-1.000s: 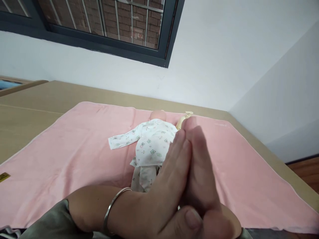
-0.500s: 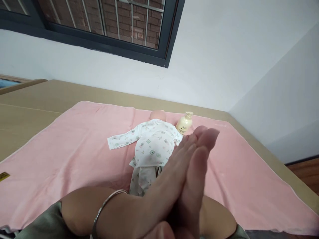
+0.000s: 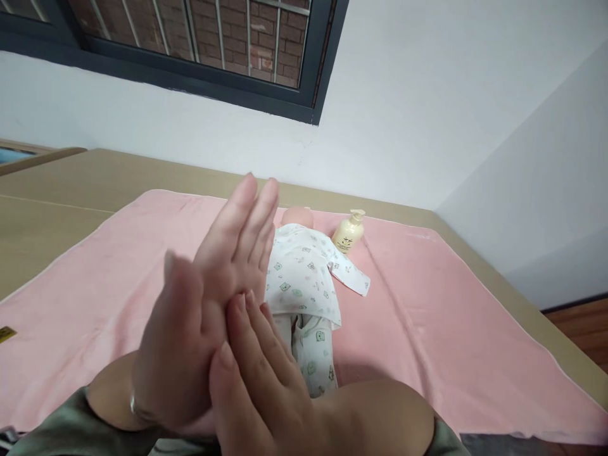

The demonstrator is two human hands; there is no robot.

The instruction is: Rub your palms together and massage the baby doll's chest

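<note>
My left hand (image 3: 213, 285) is raised with its palm facing right and its fingers stretched out, a silver bangle at the wrist. Against the lower part of that palm lies my right hand (image 3: 266, 373), its fingers straight and pointing up. Neither hand holds anything. Behind them, a baby doll (image 3: 304, 266) in a white top and trousers with small animal prints lies on a pink blanket (image 3: 403, 354). Its left part is hidden by my hands. A cream pump bottle (image 3: 349, 233) is by the doll's shoulder, on the right.
The pink blanket spreads over a light wooden surface (image 3: 52, 221) that meets a white wall (image 3: 403, 114). A dark-framed window (image 3: 199, 50) with bars is above. A wooden edge (image 3: 47, 161) shows at the far left.
My hands were pressed together, pointing right of the doll. Now they have moved left, the right hand has slid down the left palm, and the doll's right-side sleeve and trouser leg show.
</note>
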